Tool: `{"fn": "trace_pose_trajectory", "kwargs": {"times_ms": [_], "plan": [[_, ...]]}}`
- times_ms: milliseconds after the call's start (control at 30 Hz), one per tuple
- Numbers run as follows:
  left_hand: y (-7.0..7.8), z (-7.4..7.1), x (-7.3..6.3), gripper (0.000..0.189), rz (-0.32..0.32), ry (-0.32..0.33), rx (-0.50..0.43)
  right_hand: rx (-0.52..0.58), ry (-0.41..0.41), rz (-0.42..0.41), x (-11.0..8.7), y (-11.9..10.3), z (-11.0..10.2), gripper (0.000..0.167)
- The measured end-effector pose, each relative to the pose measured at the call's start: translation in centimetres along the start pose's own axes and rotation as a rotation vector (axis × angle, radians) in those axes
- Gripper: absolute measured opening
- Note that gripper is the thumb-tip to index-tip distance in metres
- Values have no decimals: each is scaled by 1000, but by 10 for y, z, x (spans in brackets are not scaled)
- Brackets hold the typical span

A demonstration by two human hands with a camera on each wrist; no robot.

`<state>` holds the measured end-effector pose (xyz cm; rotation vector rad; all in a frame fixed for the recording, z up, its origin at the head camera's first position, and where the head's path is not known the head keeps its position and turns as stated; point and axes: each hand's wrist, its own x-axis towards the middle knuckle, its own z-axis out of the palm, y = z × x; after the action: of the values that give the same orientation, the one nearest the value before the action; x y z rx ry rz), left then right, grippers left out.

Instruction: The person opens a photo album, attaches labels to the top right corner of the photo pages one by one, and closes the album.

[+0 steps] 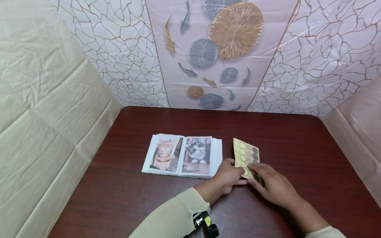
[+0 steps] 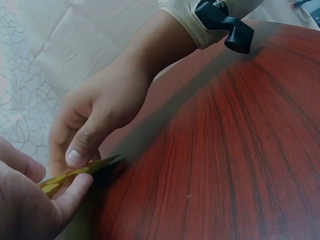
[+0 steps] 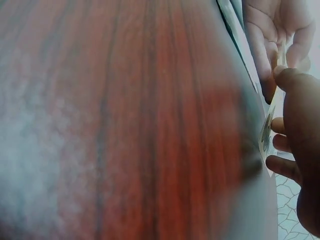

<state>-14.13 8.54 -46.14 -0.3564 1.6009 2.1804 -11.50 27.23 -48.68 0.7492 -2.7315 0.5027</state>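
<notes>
A yellow sheet of round stickers (image 1: 243, 154) stands tilted up over the table, to the right of an open photo album. Its circles run in columns, pale on the left and dark grey on the right. My left hand (image 1: 227, 176) grips the sheet's lower left part, thumb over the face and fingers behind. At the lower right edge, my right hand (image 1: 275, 185) pinches the sheet between thumb and fingers. Both hands meet around the thin sheet (image 2: 70, 175) in the left wrist view, where the right thumb lies on it. The right palm hides the sheet's lower right corner.
The photo album (image 1: 217, 158) lies flat with a cat picture on each page, just beyond my left hand. Dark red wood forms the tabletop (image 1: 119, 188). Patterned cloth (image 1: 134, 59) hangs behind it. A black wrist device (image 1: 205, 224) sits below my left sleeve.
</notes>
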Motion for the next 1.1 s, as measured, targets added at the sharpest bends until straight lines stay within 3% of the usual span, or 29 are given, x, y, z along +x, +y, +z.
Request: {"fn": "trace_pose_trajectory", "kwargs": {"times_ms": [400,700,1100], "plan": [[-3,0,-1,44,8,-28,-13,1,71,50,2,-3,-4,44],[-6,0,-3,45,10,-68,0,-18,124,70,4,-3,-4,26],[-4,-1,-6,43,27,-94,42,4,178,87,5,-5,-3,20]]}}
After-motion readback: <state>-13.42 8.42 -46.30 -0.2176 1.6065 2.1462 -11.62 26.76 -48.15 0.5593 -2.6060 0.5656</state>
